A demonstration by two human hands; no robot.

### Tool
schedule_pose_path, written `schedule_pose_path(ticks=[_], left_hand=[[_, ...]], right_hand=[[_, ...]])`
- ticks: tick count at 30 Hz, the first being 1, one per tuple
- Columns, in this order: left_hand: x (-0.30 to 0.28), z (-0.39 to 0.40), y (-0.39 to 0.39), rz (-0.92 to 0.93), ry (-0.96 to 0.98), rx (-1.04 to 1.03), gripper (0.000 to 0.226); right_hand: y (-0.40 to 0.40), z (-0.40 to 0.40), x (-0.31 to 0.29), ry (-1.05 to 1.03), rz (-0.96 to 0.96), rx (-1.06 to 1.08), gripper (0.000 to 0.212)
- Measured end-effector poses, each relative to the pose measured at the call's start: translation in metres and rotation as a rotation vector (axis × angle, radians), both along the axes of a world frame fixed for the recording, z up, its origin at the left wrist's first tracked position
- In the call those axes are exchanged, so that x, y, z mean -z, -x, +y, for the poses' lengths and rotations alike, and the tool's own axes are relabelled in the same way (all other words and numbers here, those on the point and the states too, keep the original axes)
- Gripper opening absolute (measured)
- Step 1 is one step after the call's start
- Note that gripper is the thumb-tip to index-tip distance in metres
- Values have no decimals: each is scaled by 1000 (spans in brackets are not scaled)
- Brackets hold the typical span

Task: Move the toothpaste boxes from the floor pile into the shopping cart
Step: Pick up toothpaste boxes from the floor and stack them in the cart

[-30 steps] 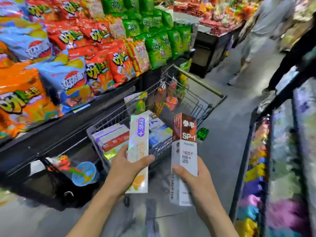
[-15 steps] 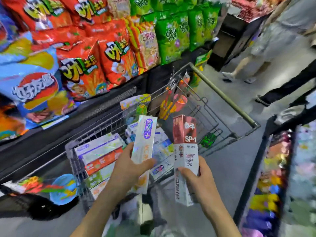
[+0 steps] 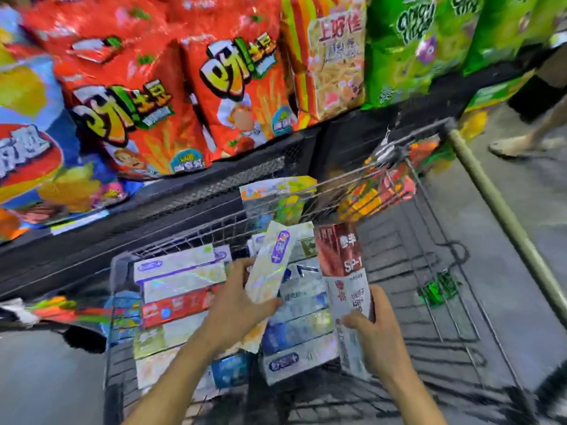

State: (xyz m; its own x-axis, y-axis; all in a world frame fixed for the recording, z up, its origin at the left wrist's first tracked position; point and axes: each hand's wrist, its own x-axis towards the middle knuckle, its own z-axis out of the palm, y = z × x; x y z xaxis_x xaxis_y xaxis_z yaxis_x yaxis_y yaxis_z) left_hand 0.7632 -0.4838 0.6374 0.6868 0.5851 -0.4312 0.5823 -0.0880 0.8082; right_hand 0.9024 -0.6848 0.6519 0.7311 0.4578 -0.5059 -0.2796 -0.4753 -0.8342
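My left hand (image 3: 236, 305) grips a white iridescent toothpaste box (image 3: 270, 265) with a purple label, held tilted over the wire shopping cart (image 3: 429, 317). A red-and-white toothpaste box (image 3: 343, 271) marked SP-1 stands nearly upright in the grip of my right hand (image 3: 377, 338). Both boxes hang just above the stacked toothpaste boxes (image 3: 181, 289) that fill the cart's left half. The floor pile is out of view.
A shelf of red, blue and green snack bags (image 3: 239, 87) runs along the cart's far side. The cart handle (image 3: 503, 216) slants at the right. A colourful item (image 3: 383, 185) sits in the child seat. A passer-by's foot (image 3: 515, 145) is on the aisle floor at top right.
Both hands have carried their boxes forward and down, from in front of the cart to over its basket. The view has closed in on the cart.
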Motion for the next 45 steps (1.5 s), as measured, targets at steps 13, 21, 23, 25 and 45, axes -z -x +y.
schedule_pose_path(ticks=[13, 21, 23, 25, 45], left_hand=[[154, 71, -90, 283, -419, 338, 79], [222, 94, -128, 77, -776, 509, 74], [234, 97, -131, 45, -900, 544, 76], [242, 99, -126, 31, -1001, 567, 74], [245, 106, -113, -236, -981, 519, 32]], right_hand=[[-72, 32, 117, -20, 169, -105, 52], [-79, 28, 161, 109, 80, -142, 30], [-82, 27, 165, 135, 58, -138, 31], [-83, 25, 170, 159, 37, -158, 33], [-84, 46, 171, 238, -292, -483, 66]])
